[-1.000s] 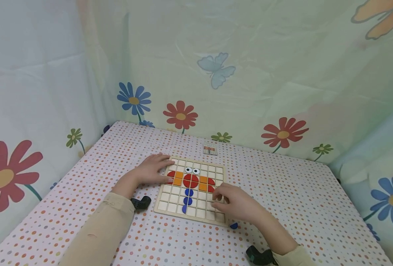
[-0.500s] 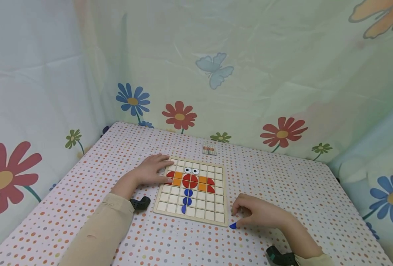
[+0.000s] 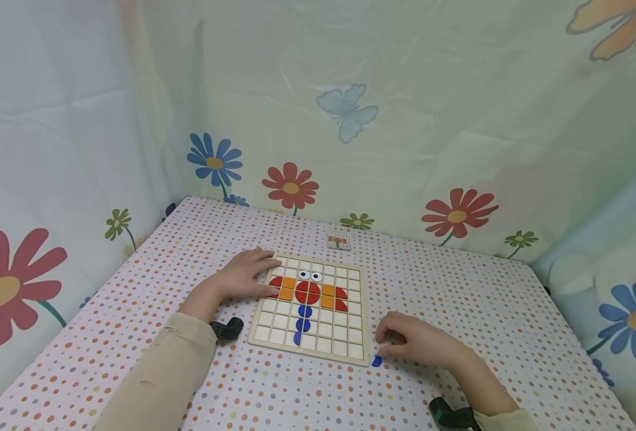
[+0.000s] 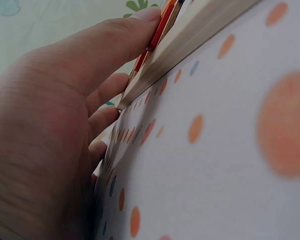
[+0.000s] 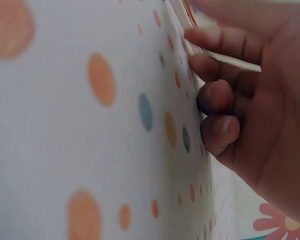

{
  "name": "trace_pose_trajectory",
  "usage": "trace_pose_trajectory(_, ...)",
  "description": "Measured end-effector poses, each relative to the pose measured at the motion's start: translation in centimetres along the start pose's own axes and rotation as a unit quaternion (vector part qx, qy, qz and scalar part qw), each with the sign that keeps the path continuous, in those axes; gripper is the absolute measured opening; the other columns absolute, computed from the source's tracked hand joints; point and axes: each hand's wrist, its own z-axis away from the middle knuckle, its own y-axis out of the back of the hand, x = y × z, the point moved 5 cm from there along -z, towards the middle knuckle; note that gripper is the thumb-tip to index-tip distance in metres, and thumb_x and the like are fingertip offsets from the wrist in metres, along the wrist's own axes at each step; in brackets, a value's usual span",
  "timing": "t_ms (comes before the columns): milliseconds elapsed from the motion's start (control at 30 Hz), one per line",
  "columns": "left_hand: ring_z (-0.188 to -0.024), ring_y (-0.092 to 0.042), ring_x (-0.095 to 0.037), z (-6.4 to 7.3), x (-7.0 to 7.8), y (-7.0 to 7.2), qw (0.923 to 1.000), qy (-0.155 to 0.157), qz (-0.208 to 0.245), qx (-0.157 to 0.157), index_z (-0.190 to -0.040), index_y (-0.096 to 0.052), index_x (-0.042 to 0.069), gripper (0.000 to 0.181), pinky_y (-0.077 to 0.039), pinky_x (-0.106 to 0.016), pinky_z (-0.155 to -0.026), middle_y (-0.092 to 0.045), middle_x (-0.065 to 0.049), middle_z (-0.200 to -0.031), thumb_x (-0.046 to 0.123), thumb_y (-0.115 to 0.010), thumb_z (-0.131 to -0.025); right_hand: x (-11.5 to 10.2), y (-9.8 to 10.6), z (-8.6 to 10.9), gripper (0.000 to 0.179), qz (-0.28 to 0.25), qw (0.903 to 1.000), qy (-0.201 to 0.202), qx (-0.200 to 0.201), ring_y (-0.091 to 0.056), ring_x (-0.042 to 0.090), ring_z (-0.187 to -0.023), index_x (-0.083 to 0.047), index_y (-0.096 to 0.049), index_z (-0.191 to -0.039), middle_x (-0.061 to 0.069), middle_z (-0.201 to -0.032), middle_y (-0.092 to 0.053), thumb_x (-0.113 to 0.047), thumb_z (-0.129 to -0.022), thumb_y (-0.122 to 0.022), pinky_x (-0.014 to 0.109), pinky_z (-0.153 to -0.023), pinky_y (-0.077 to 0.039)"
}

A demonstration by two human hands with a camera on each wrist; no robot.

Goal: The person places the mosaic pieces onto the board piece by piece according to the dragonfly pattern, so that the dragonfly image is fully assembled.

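Note:
A square wooden grid board (image 3: 325, 356) lies on the table, carrying red, orange and blue tiles and two white eye tiles (image 3: 310, 275). My left hand (image 3: 244, 275) rests along its left edge; the thumb lies over a red tile (image 3: 276, 281), the other fingers at the frame. In the left wrist view, that hand (image 4: 65, 85) has its thumb on top of the board's wooden rim (image 4: 155, 62). Beside the board's near right corner my right hand (image 3: 414, 341) pinches a small blue tile (image 3: 377, 361) at its fingertips, low over the table. In the right wrist view its other fingers (image 5: 220, 92) are curled.
A small pattern card (image 3: 339, 241) lies behind the board, with a similar red and blue picture. The dotted tablecloth (image 3: 318, 395) spreads around it. Flowered cloth walls (image 3: 404, 161) close off the back and sides. Black wrist devices (image 3: 228, 328) sit at both wrists.
My right hand has moved from over the board's right side to the blue tile near its corner, and the tile has turned slightly at the fingertips. The left hand stays put.

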Motion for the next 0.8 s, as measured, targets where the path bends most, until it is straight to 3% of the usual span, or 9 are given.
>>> trace_pose_trajectory(167,-0.154,-0.014,-0.032,0.0,0.0,0.0,1.0,0.001,0.002,0.0,-0.151,-0.042,0.03,0.077,-0.01,-0.055,-0.125,-0.027,-0.002,-0.163,0.066,-0.061,-0.085,-0.6,-0.4,0.1,0.031,0.008,0.9998,0.01,-0.017,-0.049,0.005,-0.084,-0.028,-0.061,-0.094,-0.011,-0.096,-0.057,-0.051,-0.08,-0.076,0.022,-0.074,-0.045)
trace_pose_trajectory(400,-0.154,-0.012,-0.032,-0.1,0.0,0.0,1.0,0.008,0.004,-0.004,-0.151,-0.041,0.03,0.078,-0.01,-0.055,-0.125,-0.026,-0.001,-0.163,0.066,-0.061,-0.085,0.0,-0.3,0.0,0.019,-0.009,1.0,-0.002,-0.001,-0.05,0.007,-0.079,-0.027,-0.063,-0.1,-0.008,-0.094,-0.057,-0.036,-0.088,-0.074,0.022,-0.066,-0.045)
trace_pose_trajectory(800,-0.154,-0.014,-0.032,0.1,0.3,0.1,0.9999,0.01,0.004,0.0,-0.151,-0.042,0.029,0.079,-0.012,-0.056,-0.124,-0.028,-0.002,-0.163,0.067,-0.061,-0.085,0.4,-0.3,-0.1,0.025,-0.007,0.9998,0.004,0.018,-0.05,0.006,-0.075,-0.024,-0.062,-0.103,-0.007,-0.092,-0.058,-0.037,-0.087,-0.076,0.021,-0.064,-0.046)
